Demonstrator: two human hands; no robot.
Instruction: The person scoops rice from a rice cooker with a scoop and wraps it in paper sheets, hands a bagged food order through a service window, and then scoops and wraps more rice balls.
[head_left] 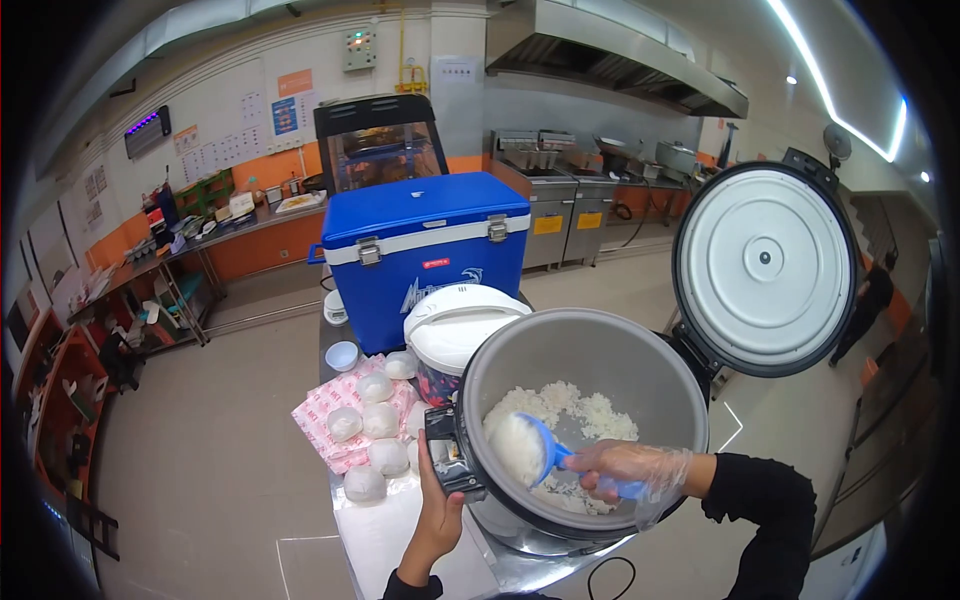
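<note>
A large rice cooker (590, 345) stands with its lid (765, 258) raised at the right. White cooked rice (602, 418) lies over part of the pot's bottom. My right hand (612, 468), in a clear plastic glove, is closed around the handle of a blue rice scoop (546, 448). The scoop is inside the pot, against its left wall, heaped with rice. Outside the pot, my bare left hand (438, 515) grips the black latch (447, 450) on the cooker's near left side. Several wrapped white rice portions (380, 420) lie left of that hand.
Pink-and-white wrapping paper (318, 418) lies under the portions. Behind them are a small light-blue bowl (342, 356), a white-lidded container (465, 325) and a big blue cooler box (430, 260). Fryers (550, 215) stand along the back wall. A person (868, 305) is at the far right.
</note>
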